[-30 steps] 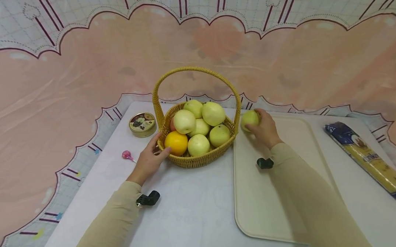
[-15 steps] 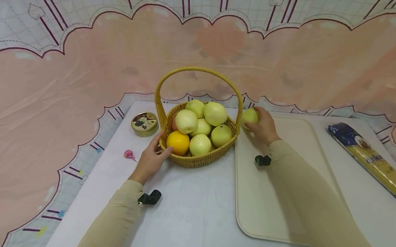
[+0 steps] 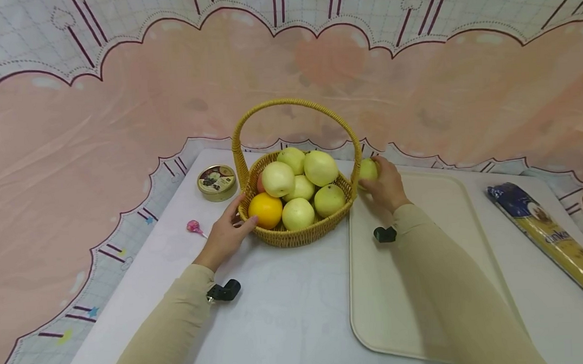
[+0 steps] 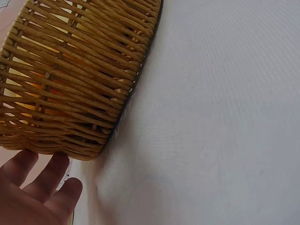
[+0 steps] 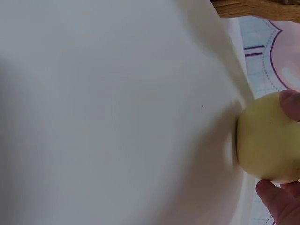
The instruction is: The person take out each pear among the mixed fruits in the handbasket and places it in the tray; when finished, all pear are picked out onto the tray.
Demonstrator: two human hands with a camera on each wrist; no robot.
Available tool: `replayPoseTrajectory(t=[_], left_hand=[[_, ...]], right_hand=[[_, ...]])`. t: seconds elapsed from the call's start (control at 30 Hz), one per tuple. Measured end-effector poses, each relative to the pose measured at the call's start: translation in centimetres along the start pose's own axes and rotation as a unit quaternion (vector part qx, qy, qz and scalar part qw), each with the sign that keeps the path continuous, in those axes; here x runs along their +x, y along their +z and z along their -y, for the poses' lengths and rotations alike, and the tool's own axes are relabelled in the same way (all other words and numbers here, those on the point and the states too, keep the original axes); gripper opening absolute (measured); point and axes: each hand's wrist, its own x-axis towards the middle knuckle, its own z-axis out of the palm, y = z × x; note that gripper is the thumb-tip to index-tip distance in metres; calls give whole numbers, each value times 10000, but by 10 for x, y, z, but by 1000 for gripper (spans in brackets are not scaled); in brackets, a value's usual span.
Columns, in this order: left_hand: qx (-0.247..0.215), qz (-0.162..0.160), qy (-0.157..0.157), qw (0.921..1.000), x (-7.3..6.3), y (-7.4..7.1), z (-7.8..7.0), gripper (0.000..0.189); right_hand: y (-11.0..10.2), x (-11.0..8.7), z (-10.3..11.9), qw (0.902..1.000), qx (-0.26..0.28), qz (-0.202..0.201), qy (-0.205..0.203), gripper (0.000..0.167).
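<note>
Our R hand [image 3: 388,186] grips a green fruit [image 5: 267,140] at the far-L corner of the tray [image 3: 379,297], just beside the basket [image 3: 294,238]; our L hand [image 3: 224,236] holds the basket's L end. We want a firm but gentle grip, no bruising, & basket steady, esp. w/ its handle [image 3: 293,101] so near.

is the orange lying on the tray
No, the orange sits in the wicker basket, toward its near left side, while the tray lies off to the right.
</note>
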Motion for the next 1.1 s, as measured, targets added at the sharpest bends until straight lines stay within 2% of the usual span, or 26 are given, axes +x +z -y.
replayPoseTrajectory(t=[0.4,0.6,1.1], left_hand=[[-13,20,12,10000,0,2,-1,79],[-23,18,19,10000,0,1,-1,79],[-98,51,59,9999,-1,1,-1,79]], right_hand=[[-17,-16,3,9998,124,7,-130,74],[-27,-28,2,9994,38,18,-337,72],[-45,-77,14,9941,201,-74,-1066,71]])
